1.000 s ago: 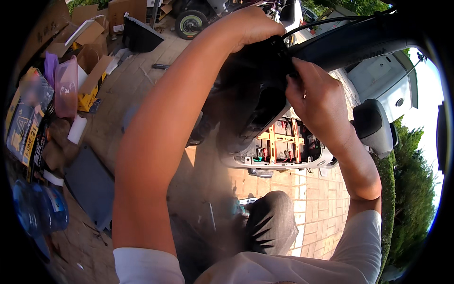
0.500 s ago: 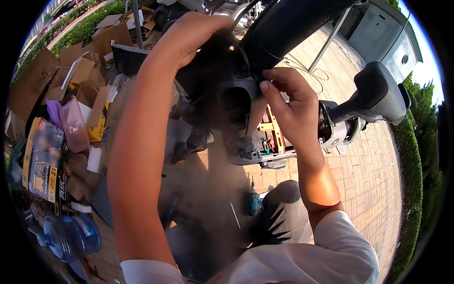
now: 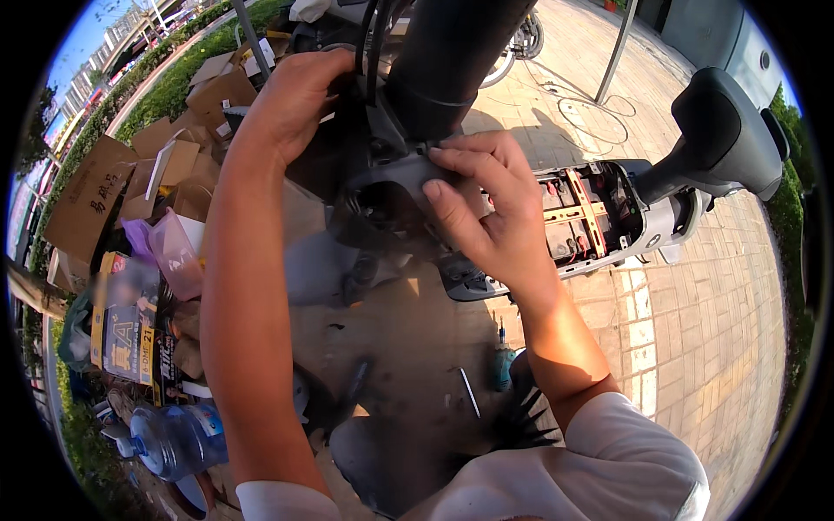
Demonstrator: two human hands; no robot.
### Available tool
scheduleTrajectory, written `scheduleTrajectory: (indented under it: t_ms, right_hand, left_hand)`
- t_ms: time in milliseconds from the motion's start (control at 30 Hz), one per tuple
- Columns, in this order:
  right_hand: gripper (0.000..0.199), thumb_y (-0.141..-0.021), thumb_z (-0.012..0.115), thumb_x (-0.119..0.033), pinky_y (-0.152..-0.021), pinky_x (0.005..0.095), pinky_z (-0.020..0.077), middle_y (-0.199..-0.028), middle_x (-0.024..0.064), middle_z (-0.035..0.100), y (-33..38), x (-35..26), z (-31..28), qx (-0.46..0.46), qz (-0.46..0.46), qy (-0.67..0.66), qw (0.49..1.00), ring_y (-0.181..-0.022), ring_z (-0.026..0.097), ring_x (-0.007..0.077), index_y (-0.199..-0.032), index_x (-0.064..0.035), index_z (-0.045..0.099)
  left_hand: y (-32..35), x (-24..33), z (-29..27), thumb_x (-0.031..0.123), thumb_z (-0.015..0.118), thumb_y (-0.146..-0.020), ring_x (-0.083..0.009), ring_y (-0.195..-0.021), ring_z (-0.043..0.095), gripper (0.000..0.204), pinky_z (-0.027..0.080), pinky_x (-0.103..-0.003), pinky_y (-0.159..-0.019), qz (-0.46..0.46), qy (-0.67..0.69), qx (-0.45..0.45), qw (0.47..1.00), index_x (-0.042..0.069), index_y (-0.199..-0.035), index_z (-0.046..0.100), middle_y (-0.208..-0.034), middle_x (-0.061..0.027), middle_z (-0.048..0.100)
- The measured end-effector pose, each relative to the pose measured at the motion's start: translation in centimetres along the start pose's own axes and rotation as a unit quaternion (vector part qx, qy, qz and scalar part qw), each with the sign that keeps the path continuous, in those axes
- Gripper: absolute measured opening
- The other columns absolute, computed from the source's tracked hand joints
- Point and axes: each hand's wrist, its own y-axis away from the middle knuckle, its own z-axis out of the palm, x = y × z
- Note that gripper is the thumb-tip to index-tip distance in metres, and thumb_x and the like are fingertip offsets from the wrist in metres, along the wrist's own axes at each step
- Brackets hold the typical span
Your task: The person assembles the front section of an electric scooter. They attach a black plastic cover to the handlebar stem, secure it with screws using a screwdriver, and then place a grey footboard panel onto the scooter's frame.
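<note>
Scooter deck (image 3: 599, 217) lies open, wiring inside; both hands grip black housing (image 3: 382, 204).

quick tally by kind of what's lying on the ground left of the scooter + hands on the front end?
Hands on the dark front housing: 2, left hand and right hand
Cardboard boxes: about 6, pile overlaps
Clear water jug: 1
Pink plastic container: 1
Screwdriver: 1
Total: about 11

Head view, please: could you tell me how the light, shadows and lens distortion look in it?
Head view: hard sunlight from the left brightens the left hand and right hand; a deep shadow covers the paving below the dark steering column; fisheye bends the paving lines near the black rim; the centre is sharp.
</note>
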Motion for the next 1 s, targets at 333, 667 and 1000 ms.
scheduleTrajectory:
  t_ms: [333,667,1000]
  right_hand:
    - [0.026,-0.080,0.078,-0.010,-0.082,0.0399,0.0500,-0.102,0.0163,0.063,0.3,0.0,0.6,0.016,-0.014,0.014,1.000,-0.093,0.062,0.0336,-0.101,0.0028,0.069]
    - [0.030,-0.080,0.080,-0.018,-0.068,0.0404,0.0508,-0.093,0.0116,0.063,-1.7,-1.7,0.4,0.011,-0.022,0.071,0.997,-0.079,0.064,0.0319,-0.102,-0.0013,0.068]
    - [0.026,-0.083,0.075,-0.018,-0.053,0.0398,0.0527,-0.083,0.0090,0.058,-4.3,-2.3,2.3,-0.038,-0.093,0.202,0.974,-0.063,0.064,0.0310,-0.102,-0.0038,0.064]
  left_hand:
    - [0.5,0.4,0.2,0.022,0.062,-0.092,-0.0073,-0.085,0.062,0.022,0.044,-0.028,-0.080,0.011,-0.015,-0.018,1.000,0.011,-0.100,0.079,-0.093,0.0041,0.072]
    - [0.3,0.6,1.0,0.022,0.064,-0.091,-0.0082,-0.083,0.061,0.021,0.043,-0.027,-0.078,-0.008,-0.029,0.035,0.999,0.008,-0.102,0.074,-0.091,0.0020,0.070]
    - [1.7,1.5,2.4,0.048,0.074,-0.088,-0.0204,-0.111,0.063,0.060,0.045,-0.034,-0.097,0.205,-0.213,0.018,0.955,0.000,-0.123,0.064,-0.119,-0.0070,0.068]
